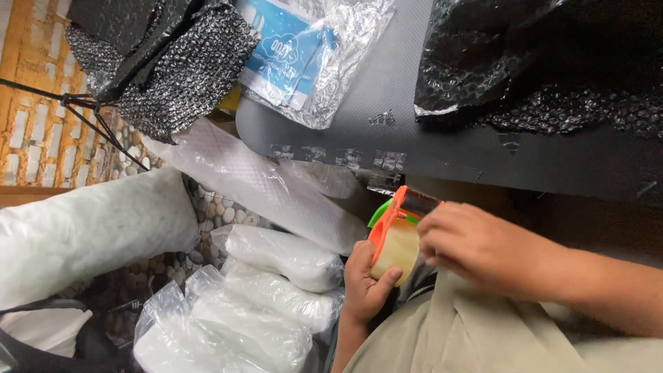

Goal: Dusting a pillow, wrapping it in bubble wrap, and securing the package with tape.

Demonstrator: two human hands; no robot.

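Your left hand (366, 280) cups the orange tape dispenser (395, 235) from below, thumb on the roll, while your right hand (476, 249) pinches at the tape's edge beside it, just off the near edge of the dark table (414, 103). I'd keep the roll steady and peel slowly. Clear bags (276, 276) pile up left.

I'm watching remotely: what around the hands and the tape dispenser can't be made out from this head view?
- Tape dispenser: its right side is covered by the right hand; the tape's free end is not visible.
- Left hand: only thumb and palm show; its fingers are behind the roll.
- White packets: contents are blurred by cloudy plastic wrap.
- Black bubble wrap: cut off by the top and right edges.
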